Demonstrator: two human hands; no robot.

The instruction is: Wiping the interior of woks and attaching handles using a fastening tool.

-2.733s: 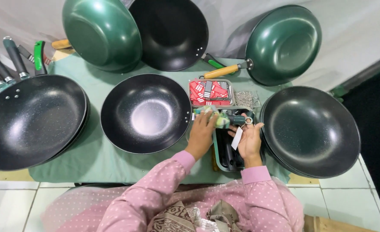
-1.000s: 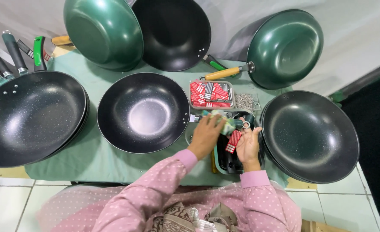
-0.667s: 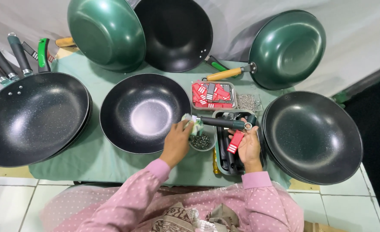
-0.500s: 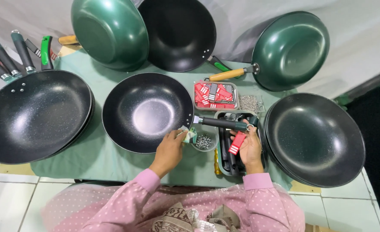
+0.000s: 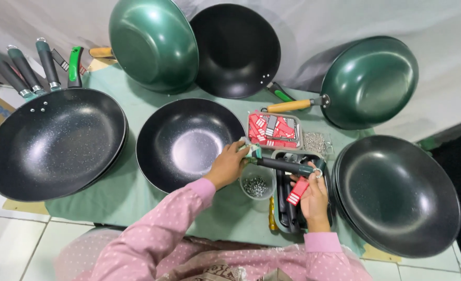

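With the left hand [image 5: 229, 165] gripping the dark handle [image 5: 285, 166] at the centre wok [image 5: 189, 143] rim, and the right hand [image 5: 314, 195] pinching its red tag [image 5: 298, 191], hold the handle level and flush.

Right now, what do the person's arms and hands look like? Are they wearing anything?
Both arms wear long pink sleeves with small white dots, ending in plain pink cuffs at the wrists. The left hand and right hand are bare, with no gloves, and no rings or watch that I can see.
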